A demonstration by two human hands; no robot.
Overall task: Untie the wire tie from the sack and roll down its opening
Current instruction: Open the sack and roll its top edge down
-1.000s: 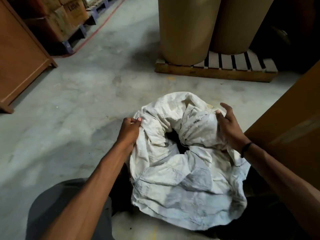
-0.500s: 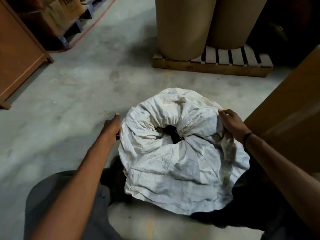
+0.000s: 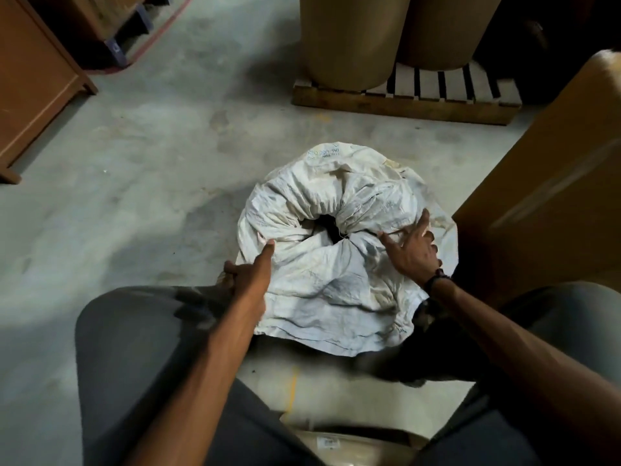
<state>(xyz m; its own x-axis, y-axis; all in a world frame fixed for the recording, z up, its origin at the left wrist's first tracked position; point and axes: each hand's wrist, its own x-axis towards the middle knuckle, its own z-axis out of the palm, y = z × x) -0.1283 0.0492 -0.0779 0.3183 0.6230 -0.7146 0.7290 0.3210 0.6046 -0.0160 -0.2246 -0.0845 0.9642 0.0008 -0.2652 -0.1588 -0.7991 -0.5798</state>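
Observation:
A dirty white woven sack (image 3: 336,290) sits on the concrete floor between my knees. Its top is rolled outward into a thick ring around a dark opening (image 3: 324,227). My left hand (image 3: 250,274) is at the ring's near left edge, with the thumb lying on the cloth and the fingers curled under the edge. On the ring's right side rests my right hand (image 3: 411,253), fingers spread flat on the cloth; a dark band circles that wrist. No wire tie shows anywhere.
A wooden pallet (image 3: 403,102) with two large brown cylinders (image 3: 353,38) stands behind the sack. A big brown box (image 3: 554,183) is close on the right. A wooden cabinet (image 3: 37,85) stands at left. My grey-trousered knees (image 3: 141,348) flank the sack.
Both hands slid along the rolled ring toward me. The left went from the far left side to the near left edge. The right opened its fingers. The ring sits lower and wider.

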